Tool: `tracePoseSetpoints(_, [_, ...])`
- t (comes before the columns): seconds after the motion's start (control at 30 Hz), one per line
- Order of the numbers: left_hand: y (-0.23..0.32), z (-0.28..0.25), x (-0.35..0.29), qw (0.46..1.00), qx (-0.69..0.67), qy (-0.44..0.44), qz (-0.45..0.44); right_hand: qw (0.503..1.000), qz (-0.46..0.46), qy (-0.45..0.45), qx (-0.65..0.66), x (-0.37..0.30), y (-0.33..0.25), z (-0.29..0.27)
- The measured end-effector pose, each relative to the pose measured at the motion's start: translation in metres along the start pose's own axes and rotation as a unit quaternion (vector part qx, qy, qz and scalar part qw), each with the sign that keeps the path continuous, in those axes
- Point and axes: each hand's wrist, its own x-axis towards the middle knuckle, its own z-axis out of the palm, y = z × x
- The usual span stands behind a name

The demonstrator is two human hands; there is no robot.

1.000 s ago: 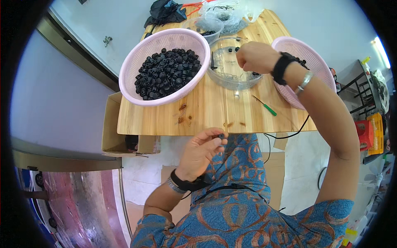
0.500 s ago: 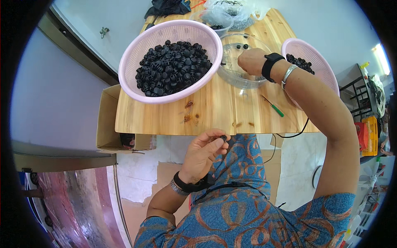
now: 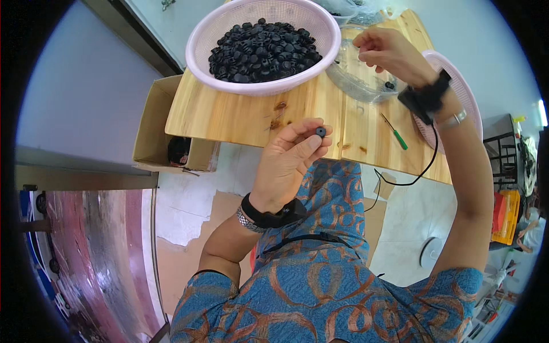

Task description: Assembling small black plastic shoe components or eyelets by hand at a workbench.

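Note:
My left hand (image 3: 289, 160) is raised in front of the table's near edge. Its thumb and fingertips pinch a small black round plastic piece (image 3: 321, 132) with a hole in its middle. Over the clear plastic bowl (image 3: 360, 94) hovers my right hand (image 3: 394, 54), fingers curled and thumb near the index finger. Whatever may be between those fingertips is too small to make out. A few black pieces (image 3: 390, 85) lie in the bowl. To its left, a large pink basket (image 3: 263, 87) holds a heap of black plastic caps (image 3: 263, 51).
A green-handled screwdriver (image 3: 399, 140) lies on the wooden table (image 3: 229, 117), right of centre. A second pink basket (image 3: 457, 77) stands behind my right forearm. A black cable (image 3: 409, 183) hangs over the front edge. A cardboard box (image 3: 151, 126) sits at the table's left.
My left hand has risen toward the table with its black piece, whose holed face now shows. My right hand has shifted up and right over the bowl, its fingers loosening from a fist. The view has tilted.

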Motion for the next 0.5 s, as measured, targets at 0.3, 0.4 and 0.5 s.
tracePoseSetpoints(0.3, [-0.013, 0.006, -0.008, 1.0, 0.013, -0.011, 0.011, 0.926, 0.012, 0.019, 0.376, -0.115, -0.044, 0.074])
tracePoseSetpoints(0.4, [-0.022, 0.009, -0.01, 1.0, 0.005, -0.022, 0.01, 0.907, -0.018, 0.068, 0.414, -0.129, -0.038, 0.09])
tracePoseSetpoints(0.5, [-0.029, 0.011, -0.01, 0.998, 0.023, -0.054, 0.001, 0.908, -0.009, 0.073, 0.413, -0.139, -0.033, 0.091])
